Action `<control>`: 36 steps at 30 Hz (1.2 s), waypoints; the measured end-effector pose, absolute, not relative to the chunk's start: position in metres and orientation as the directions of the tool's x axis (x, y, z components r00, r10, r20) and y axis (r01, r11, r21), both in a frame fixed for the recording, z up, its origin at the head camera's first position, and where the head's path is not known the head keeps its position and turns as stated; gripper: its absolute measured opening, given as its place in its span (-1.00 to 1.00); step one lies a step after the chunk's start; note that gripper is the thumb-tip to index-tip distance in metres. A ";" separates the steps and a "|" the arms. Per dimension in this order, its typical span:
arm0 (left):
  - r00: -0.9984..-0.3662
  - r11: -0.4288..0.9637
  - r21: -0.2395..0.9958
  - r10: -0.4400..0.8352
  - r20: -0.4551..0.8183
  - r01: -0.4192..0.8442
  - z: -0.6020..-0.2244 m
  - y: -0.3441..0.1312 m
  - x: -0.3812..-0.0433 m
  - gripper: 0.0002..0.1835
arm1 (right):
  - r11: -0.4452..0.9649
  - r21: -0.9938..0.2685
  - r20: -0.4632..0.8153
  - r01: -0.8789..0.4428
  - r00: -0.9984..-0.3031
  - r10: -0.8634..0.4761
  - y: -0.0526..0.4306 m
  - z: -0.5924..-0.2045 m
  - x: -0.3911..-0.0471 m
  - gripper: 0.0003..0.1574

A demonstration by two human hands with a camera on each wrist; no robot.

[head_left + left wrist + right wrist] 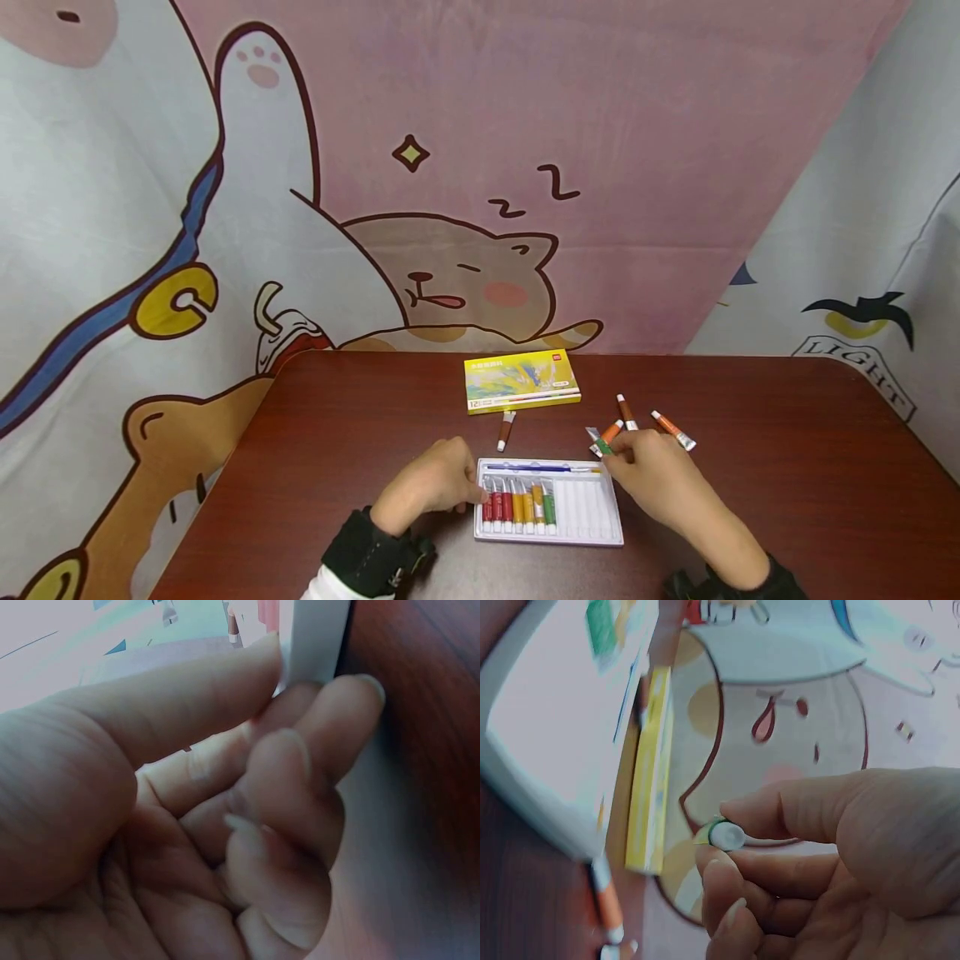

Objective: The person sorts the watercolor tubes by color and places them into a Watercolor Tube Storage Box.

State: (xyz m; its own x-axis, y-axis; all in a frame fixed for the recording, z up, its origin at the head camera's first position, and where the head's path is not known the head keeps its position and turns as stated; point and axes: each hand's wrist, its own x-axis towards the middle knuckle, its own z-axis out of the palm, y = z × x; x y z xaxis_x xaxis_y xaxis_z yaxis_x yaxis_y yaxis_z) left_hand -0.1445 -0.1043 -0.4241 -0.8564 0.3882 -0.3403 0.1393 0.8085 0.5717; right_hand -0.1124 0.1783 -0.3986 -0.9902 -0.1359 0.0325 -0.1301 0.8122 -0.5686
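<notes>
A white plastic tray [585, 540] lies on the table, with several red, yellow and ochre paint tubes and a green one in its left slots. Along its top lies a blue-handled paintbrush [525, 468]. My left hand [435, 479] grips the tray's left edge between thumb and fingers; the white wall [311, 637] shows against the fingertips in the left wrist view. Just past the tray's upper right corner, my right hand [660, 477] pinches a green paint tube [603, 446]. Its white cap [727, 835] faces the camera in the right wrist view.
Near my right hand lie an orange tube [613, 430], a brown tube [625, 408] and an orange-red tube [673, 430]. Another brown tube [506, 432] lies behind the tray, in front of a yellow paint box [522, 382]. A printed cloth [637, 167] hangs behind the table.
</notes>
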 end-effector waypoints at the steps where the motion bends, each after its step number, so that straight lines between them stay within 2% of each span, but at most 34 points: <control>1: -0.856 0.809 0.572 0.388 -0.342 0.138 -0.424 -0.104 -0.145 -0.70 | 0.816 -0.563 0.035 -0.134 -0.990 -0.138 0.174 -0.397 -0.110 -0.95; 7: -0.855 0.804 0.577 0.394 -0.337 0.143 -0.424 -0.104 -0.145 -0.70 | 0.830 -0.545 -0.005 -0.116 -0.990 -0.142 0.150 -0.395 -0.095 -0.93; 17: -0.858 0.805 0.576 0.393 -0.331 0.146 -0.423 -0.104 -0.145 -0.70 | 0.841 -0.518 -0.097 -0.158 -0.966 -0.241 0.134 -0.413 -0.087 -0.92; 21: -0.858 0.807 0.574 0.390 -0.335 0.143 -0.423 -0.104 -0.144 -0.70 | 0.838 -0.515 -0.081 -0.178 -0.963 -0.255 0.130 -0.420 -0.087 -0.96; 26: -0.859 0.808 0.571 0.390 -0.332 0.145 -0.422 -0.104 -0.144 -0.70 | 0.845 -0.503 -0.041 -0.180 -0.972 -0.231 0.127 -0.426 -0.086 -0.87; 32: -0.861 0.808 0.570 0.390 -0.326 0.150 -0.422 -0.104 -0.144 -0.69 | 0.858 -0.495 -0.057 -0.135 -0.981 -0.186 0.124 -0.428 -0.086 -0.84; 36: -0.860 0.806 0.572 0.393 -0.325 0.152 -0.423 -0.104 -0.144 -0.69 | 0.864 -0.489 -0.051 -0.124 -0.984 -0.170 0.123 -0.431 -0.084 -0.69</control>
